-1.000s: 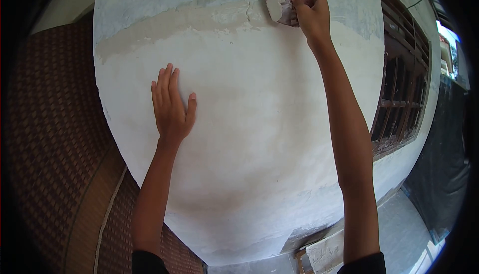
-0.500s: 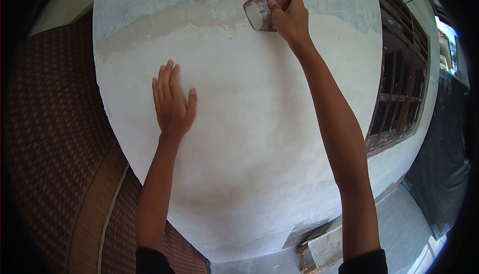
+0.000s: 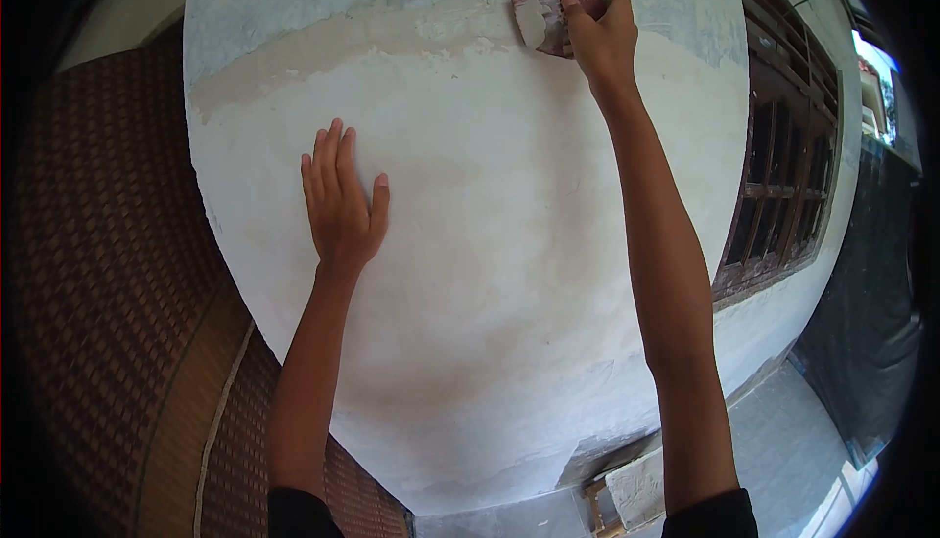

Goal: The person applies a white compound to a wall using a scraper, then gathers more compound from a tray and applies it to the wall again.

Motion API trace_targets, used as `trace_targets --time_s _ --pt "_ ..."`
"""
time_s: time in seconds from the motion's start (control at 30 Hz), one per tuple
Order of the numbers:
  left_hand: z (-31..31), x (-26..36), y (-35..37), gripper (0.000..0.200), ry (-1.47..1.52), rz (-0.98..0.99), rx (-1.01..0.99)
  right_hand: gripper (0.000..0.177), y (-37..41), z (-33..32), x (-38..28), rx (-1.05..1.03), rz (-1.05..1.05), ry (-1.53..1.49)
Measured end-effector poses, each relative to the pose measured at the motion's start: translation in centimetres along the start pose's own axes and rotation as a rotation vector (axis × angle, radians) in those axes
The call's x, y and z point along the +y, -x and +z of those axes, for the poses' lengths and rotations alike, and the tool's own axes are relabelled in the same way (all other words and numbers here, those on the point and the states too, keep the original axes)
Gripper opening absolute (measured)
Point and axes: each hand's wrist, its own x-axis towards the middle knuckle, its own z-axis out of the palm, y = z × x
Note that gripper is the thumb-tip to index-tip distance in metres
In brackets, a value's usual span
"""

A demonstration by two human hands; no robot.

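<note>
My right hand [image 3: 604,34] grips a dark red putty scraper [image 3: 550,15] high on the wall, thumb on its near face. White paste clings to the scraper's left part, and its blade edge appears to lie against the wall. Left of it runs a band of damp-looking greyish putty [image 3: 323,48], with rough bluish wall above and smoother white wall [image 3: 470,215] below. My left hand [image 3: 343,200] rests flat on the white wall, fingers pointing up, thumb apart, holding nothing.
Brown woven matting [image 3: 117,225] borders the wall on the left. A dark wooden window [image 3: 783,176] is set in the wall at right, with black sheeting [image 3: 857,303] beyond. Low down, a putty-smeared board [image 3: 636,489] sits near the wall's foot on the grey floor [image 3: 774,440].
My right hand and the scraper have moved a short way right along the wall. My left hand stays at the same spot on the wall.
</note>
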Motion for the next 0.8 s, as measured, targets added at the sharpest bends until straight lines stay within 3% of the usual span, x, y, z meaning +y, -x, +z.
trace_targets --time_s 0.07,0.13,0.33,0.4,0.47,0.67,0.73,0.77,0.8 --pt "0.2 0.0 -0.1 0.062 -0.004 0.007 0.000 0.042 0.8 1.2 -0.4 -0.086 -0.056 -0.085" --pt "0.2 -0.2 0.0 0.061 -0.008 0.018 0.001 0.043 1.6 2.2 0.1 -0.138 -0.090 0.118" --pt "0.0 0.2 0.0 0.060 -0.009 0.005 0.000 0.042 -0.3 -0.7 0.6 0.033 0.014 -0.050" --pt "0.2 -0.1 -0.1 0.060 -0.005 0.009 0.003 0.043 -0.1 0.9 -0.4 -0.094 -0.069 -0.108" --pt "0.2 -0.1 0.1 0.061 0.001 0.012 -0.002 0.041 0.1 2.0 0.1 -0.170 -0.188 0.123" --pt "0.0 0.0 0.0 0.061 -0.008 0.004 0.006 0.038 -2.2 -0.6 -0.1 -0.021 0.015 0.006" --pt "0.0 0.0 0.0 0.061 0.003 0.001 0.003 0.039 -2.6 0.1 -0.2 -0.202 -0.163 -0.090" --pt "0.1 0.0 0.0 0.061 0.005 0.003 0.001 0.039 -2.3 0.8 -0.4 -0.254 -0.246 0.003" --pt "0.1 -0.1 0.1 0.061 0.006 0.007 0.001 0.039 -2.4 0.7 -0.2 -0.253 -0.241 0.005"
